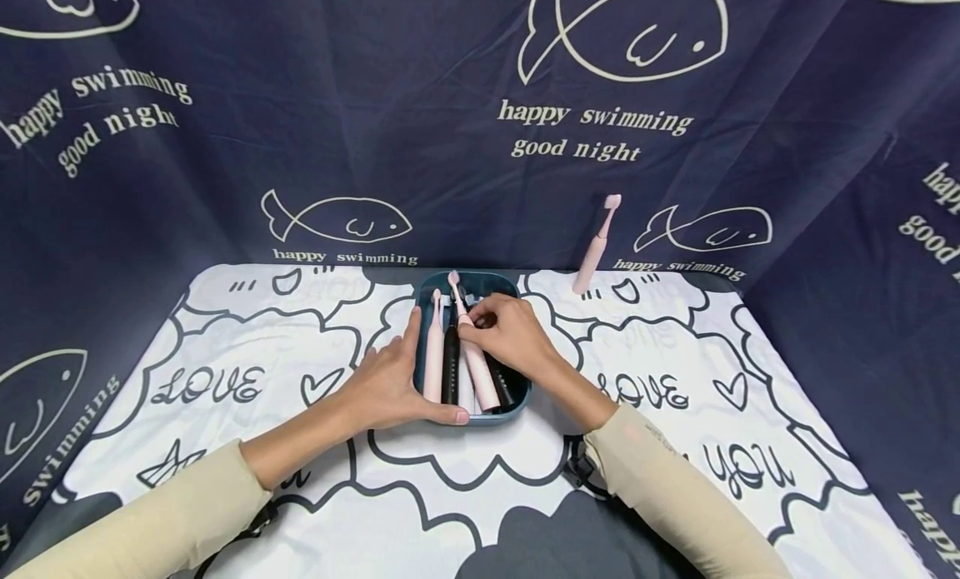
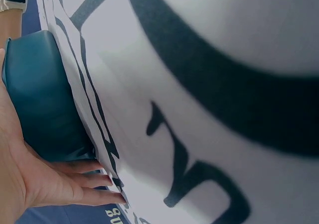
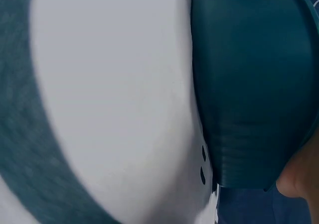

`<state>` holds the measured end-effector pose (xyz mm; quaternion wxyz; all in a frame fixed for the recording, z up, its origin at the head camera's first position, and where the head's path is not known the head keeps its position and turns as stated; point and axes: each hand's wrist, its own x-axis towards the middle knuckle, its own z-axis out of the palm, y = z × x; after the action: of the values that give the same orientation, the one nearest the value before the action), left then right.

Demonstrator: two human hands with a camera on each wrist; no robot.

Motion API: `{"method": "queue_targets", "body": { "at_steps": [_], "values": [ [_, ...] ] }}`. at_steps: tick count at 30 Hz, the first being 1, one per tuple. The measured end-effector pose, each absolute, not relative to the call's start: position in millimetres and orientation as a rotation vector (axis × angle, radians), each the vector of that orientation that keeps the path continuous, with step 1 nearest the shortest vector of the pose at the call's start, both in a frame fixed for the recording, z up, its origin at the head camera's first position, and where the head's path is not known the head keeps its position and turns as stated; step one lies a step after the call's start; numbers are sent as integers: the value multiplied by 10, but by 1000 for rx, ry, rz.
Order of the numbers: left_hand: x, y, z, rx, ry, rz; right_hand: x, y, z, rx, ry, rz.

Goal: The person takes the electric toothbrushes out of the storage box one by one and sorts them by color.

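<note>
A dark teal box with rounded corners holds several electric toothbrushes. My left hand lies spread against its left side, thumb on the near rim; in the left wrist view the fingers stretch along the outer wall. Inside, at the left, lies a pink electric toothbrush, beside a black electric toothbrush. With thumb and fingertips, my right hand pinches a second pink electric toothbrush near its neck. This one slants across the box, brush head at the far rim. Another black toothbrush is partly hidden beneath the right hand.
A third pink electric toothbrush stands upright at the back right of the table, before the navy curtain. The white tablecloth carries black line drawings. Box contents are out of sight in both wrist views.
</note>
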<state>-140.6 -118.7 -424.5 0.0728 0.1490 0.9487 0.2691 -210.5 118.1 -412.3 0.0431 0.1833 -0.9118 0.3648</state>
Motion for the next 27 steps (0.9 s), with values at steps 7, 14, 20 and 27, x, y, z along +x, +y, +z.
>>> {"method": "queue_targets", "body": {
  "at_steps": [7, 14, 20, 27],
  "values": [
    [-1409, -1184, -4250, 432, 2858, 793, -2105, 1201, -4118, 489, -2723, 1228],
    [-1411, -1179, -4261, 422, 2866, 783, -2129, 1238, -4100, 423, -2654, 1346],
    [-1408, -1181, -4254, 417, 2855, 803, -2164, 1269, -4079, 318, -2601, 1528],
    [-1400, -1177, -4242, 400, 2832, 808, -2203, 1323, -4044, 246, -2536, 1764]
  ]
}}
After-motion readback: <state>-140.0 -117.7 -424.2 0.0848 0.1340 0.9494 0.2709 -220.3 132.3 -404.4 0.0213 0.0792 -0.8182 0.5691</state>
